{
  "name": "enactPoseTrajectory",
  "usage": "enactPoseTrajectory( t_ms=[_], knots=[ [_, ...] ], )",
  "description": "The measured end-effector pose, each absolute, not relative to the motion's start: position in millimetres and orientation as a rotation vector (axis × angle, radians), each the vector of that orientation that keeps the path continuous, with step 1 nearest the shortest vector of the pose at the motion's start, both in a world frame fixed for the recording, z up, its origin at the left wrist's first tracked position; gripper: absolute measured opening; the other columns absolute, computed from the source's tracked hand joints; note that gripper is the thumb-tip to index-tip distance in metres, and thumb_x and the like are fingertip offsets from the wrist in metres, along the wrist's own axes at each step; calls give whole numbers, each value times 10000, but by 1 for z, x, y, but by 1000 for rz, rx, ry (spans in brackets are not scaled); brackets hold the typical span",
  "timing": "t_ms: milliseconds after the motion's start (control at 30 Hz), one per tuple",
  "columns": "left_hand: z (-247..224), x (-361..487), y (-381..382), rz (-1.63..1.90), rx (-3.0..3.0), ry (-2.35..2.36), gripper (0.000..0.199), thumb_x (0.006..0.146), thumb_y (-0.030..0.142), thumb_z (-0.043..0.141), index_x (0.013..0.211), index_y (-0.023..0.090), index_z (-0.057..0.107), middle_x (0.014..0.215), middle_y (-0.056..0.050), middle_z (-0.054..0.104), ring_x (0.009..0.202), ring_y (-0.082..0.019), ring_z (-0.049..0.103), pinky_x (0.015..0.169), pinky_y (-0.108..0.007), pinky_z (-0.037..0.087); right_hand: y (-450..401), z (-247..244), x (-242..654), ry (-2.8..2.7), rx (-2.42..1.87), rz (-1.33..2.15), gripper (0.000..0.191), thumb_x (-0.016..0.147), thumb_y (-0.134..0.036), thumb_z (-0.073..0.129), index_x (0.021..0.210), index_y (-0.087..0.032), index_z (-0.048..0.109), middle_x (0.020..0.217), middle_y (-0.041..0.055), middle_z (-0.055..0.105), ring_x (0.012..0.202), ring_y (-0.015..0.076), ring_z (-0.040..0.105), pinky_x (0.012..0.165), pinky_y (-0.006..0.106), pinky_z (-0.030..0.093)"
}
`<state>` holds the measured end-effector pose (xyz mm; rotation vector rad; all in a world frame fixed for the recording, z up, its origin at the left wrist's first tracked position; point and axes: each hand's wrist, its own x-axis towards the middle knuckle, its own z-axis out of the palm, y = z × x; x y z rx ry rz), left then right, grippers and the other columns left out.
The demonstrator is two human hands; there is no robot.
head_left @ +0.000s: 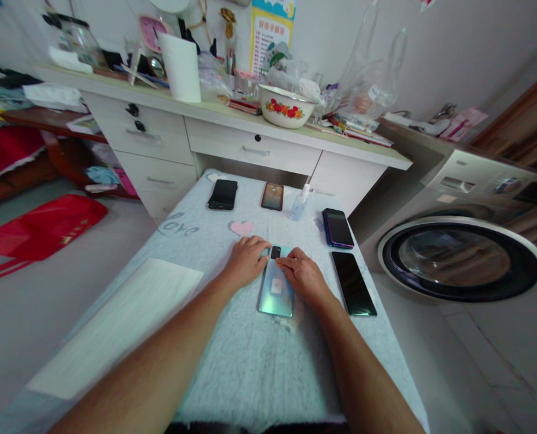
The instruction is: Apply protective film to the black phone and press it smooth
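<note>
A pale green phone [268,299] lies back up at the middle of the cloth-covered tabletop [245,367], its dark camera block [276,252] at the far end and a whitish label [276,286] about midway down its back. The left hand [248,260] is partly open, fingers loosely bent, at the phone's far left corner. The right hand [305,276] reaches in from the right, its fingers drawn close together over the back just beside the camera block; whether they pinch anything, I cannot tell.

To the right lies a black phone [354,284], with a stack of phones [339,228] just beyond it. Toward the far edge are a dark stack [223,194] on the left, a brownish phone [272,197] and an upright clear spray bottle [301,204]. A long white sheet [119,325] lies flat at the near left. A washing machine [431,187] stands right of the tabletop.
</note>
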<state>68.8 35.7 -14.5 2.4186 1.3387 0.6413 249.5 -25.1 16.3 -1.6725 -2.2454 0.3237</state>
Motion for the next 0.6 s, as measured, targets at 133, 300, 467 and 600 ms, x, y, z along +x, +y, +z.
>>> enactPoseTrajectory(
  t_ms=[133,300,467,600],
  knots=[
    [-15,69,36,624,2419,1344,293,842,241,552,1125,234,628,1155,-60,619,1075,-242,529,949,-392,395,-23,14,252,-2194,-1693,305,275,970,-281,464,1072,-262,719,941,44,587,814,147,573,754,226,419],
    [-14,69,35,636,2428,1337,298,845,238,545,1131,217,629,1158,-65,621,1066,-243,530,941,-389,400,-19,12,255,-2159,-1753,275,281,976,-289,451,1050,-258,721,933,46,579,802,147,564,748,234,405],
    [-13,70,34,629,2424,1355,302,846,237,541,1132,216,635,1158,-60,625,1064,-247,526,943,-395,400,-16,9,256,-2148,-1787,236,275,976,-290,449,990,-250,720,937,44,580,791,144,560,738,235,391],
    [-14,69,35,639,2413,1357,296,847,242,540,1125,217,638,1149,-59,626,1060,-251,524,933,-400,404,-16,10,253,-2156,-1784,215,276,981,-295,440,1013,-255,711,921,38,573,765,141,560,717,235,385]
  ],
)
